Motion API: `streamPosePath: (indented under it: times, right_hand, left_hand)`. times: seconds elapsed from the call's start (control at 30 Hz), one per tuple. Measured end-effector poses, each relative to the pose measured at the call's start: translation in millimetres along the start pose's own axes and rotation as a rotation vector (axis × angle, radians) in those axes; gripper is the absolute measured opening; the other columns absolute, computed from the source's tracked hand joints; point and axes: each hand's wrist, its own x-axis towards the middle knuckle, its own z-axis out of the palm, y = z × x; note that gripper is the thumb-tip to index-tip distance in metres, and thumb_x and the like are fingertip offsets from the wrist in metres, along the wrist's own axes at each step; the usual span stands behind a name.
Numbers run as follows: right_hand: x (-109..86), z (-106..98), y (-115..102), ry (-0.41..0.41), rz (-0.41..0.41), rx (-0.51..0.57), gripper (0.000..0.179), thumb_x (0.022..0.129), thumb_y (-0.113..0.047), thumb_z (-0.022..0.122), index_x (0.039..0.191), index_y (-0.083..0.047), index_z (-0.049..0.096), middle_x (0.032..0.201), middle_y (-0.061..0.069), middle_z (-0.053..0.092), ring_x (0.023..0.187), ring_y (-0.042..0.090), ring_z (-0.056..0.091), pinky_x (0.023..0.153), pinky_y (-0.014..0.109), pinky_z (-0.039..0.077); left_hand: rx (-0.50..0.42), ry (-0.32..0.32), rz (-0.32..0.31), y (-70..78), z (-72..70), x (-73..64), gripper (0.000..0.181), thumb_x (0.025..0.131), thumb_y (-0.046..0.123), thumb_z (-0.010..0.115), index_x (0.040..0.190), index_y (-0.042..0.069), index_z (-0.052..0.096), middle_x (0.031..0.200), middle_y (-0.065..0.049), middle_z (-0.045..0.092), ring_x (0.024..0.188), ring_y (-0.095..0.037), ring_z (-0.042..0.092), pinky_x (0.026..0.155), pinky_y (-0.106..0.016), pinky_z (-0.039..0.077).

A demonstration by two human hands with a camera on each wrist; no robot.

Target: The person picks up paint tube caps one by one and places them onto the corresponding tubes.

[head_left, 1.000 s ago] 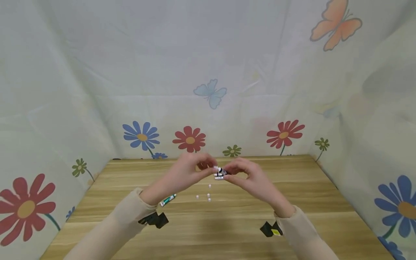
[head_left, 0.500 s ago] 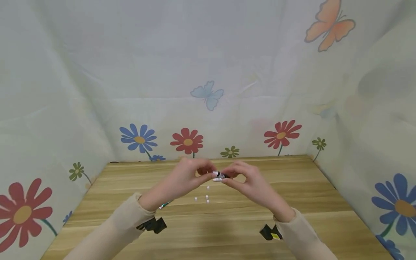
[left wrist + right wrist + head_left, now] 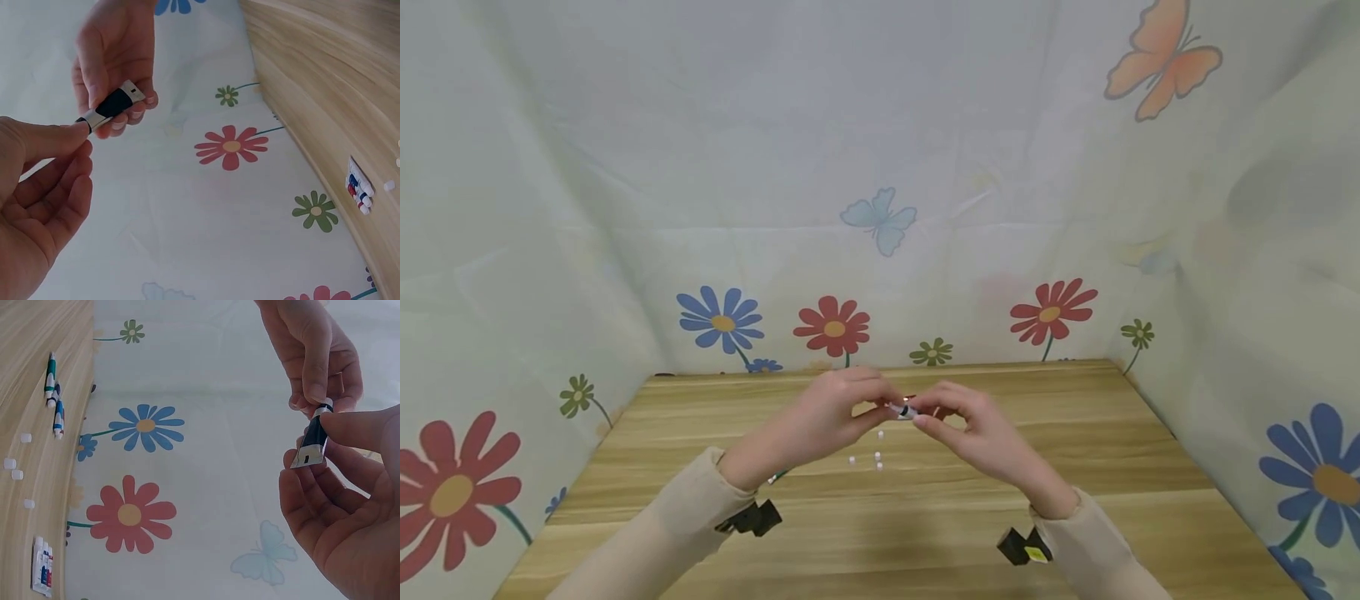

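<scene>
A small dark paint tube [image 3: 312, 439] with a silver crimped end is held between both hands above the table. My left hand [image 3: 831, 412] pinches its white-tipped cap end with thumb and fingers. My right hand [image 3: 973, 425] grips the tube's body, thumb on one side and fingers behind. In the left wrist view the tube [image 3: 114, 106] runs from the left fingertips up to the right hand. Several white caps [image 3: 877, 457] lie on the table below the hands.
On the wooden table [image 3: 925, 525], several white-and-coloured tubes [image 3: 42, 567] lie together. A green tube [image 3: 50, 375] and a blue tube [image 3: 59, 419] lie apart from them. A flowered cloth [image 3: 880, 125] hangs behind and at both sides.
A second ago a white piece in the left fingers was at the tube's nozzle; now the left fingers close round that end. The tube has tilted and sunk slightly. The head view has shifted a little.
</scene>
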Motion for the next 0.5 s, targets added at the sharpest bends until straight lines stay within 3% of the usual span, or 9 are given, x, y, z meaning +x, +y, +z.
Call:
streamPosePath:
  times: [0.13,0.27,0.37,0.5]
  right_hand:
    - [0.6,3.0,2.8,0.035,-0.033,-0.011,0.019,0.098,-0.013,0.067,0.116,-0.016,0.073,0.106,-0.005,0.070,0.088,0.012,0.062,0.077,0.032,0.053]
    - [0.7,6.0,6.4,0.091,-0.068,-0.049,0.020,0.096,-0.010,0.070,0.115,-0.015,0.073,0.107,-0.005,0.068,0.089,0.012,0.062,0.078,0.033,0.054]
    - [0.0,8.5,9.6,0.111,-0.086,-0.086,0.020,0.094,-0.010,0.072,0.114,-0.015,0.073,0.107,-0.007,0.067,0.088,0.010,0.062,0.077,0.033,0.056]
    - [-0.4,12.4,11.4,0.110,-0.127,-0.127,0.022,0.093,-0.010,0.073,0.115,-0.015,0.072,0.109,-0.007,0.066,0.088,0.008,0.061,0.073,0.032,0.056]
  left_hand:
    - [0.022,-0.010,-0.016,-2.9,-1.7,-0.1,0.023,0.089,0.013,0.079,0.110,0.008,0.072,0.101,0.001,0.072,0.089,-0.011,0.066,0.080,-0.024,0.054]
    - [0.018,-0.027,-0.165,-4.9,-4.5,-0.3,0.025,0.092,0.026,0.076,0.112,0.012,0.071,0.098,0.006,0.071,0.087,-0.007,0.063,0.079,-0.030,0.055]
    - [0.003,-0.063,-0.267,-6.4,-5.1,-1.2,0.016,0.097,0.031,0.069,0.105,0.016,0.072,0.088,0.012,0.068,0.078,-0.004,0.061,0.076,-0.031,0.055]
    - [-0.046,-0.127,-0.311,-8.5,-2.8,-3.4,0.014,0.101,0.030,0.063,0.097,0.019,0.071,0.076,0.015,0.061,0.065,-0.005,0.055,0.070,-0.028,0.053]
